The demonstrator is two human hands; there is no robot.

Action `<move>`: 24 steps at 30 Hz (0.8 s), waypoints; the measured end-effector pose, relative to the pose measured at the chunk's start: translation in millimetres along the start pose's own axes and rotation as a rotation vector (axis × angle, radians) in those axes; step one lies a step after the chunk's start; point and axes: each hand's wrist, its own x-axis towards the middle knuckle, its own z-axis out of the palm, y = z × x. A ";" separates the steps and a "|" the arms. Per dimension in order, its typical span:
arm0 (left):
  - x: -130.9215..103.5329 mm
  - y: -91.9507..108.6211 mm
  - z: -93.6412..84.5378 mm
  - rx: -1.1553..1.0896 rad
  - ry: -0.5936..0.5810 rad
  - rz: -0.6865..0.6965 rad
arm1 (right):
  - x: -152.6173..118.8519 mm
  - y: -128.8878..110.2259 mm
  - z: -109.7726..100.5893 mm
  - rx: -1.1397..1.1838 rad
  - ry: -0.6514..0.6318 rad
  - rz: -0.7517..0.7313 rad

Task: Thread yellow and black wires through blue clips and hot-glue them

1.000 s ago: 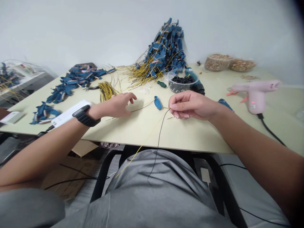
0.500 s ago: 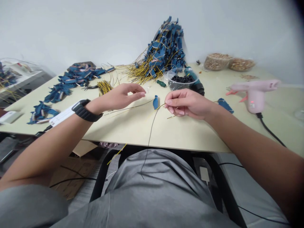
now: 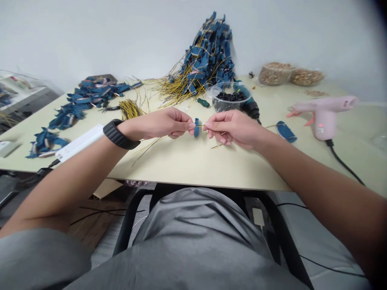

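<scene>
Between my hands a short stretch of thin yellow wire (image 3: 200,126) runs roughly level above the table. My left hand (image 3: 169,123) pinches its left end between thumb and fingertips. My right hand (image 3: 232,127) pinches the same wire from the right, its other fingers curled below. Just behind the wire is a small blue piece (image 3: 196,132), partly crossed by it; whether they touch I cannot tell. Thin loose wires (image 3: 145,151) lie under my left hand. Right of my right hand rests another blue piece (image 3: 286,132) with a wire attached.
A tall heap of blue pieces (image 3: 208,52) with yellow wires stands at the back. More blue pieces (image 3: 90,94) spread over the left. A clear tub (image 3: 249,96) of black bits, a green power tool (image 3: 252,109) and a pink glue gun (image 3: 325,114) are on the right.
My left hand has moved right and closed on the wire, which hung down from my right hand before. My right hand has shifted only slightly.
</scene>
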 end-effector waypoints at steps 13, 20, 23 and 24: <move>9.2 -8.2 -15.6 0.255 -0.046 -0.039 | 1.9 5.6 1.6 -0.177 0.104 -0.048; 13.3 -13.0 -18.5 0.296 -0.032 -0.069 | 7.2 17.1 -1.0 -0.309 0.141 -0.167; 15.8 -16.8 -19.9 0.277 -0.042 -0.050 | 10.8 22.8 1.3 -0.418 0.177 -0.242; 16.7 -18.1 -20.6 0.274 -0.044 -0.049 | 11.6 23.8 2.1 -0.456 0.184 -0.266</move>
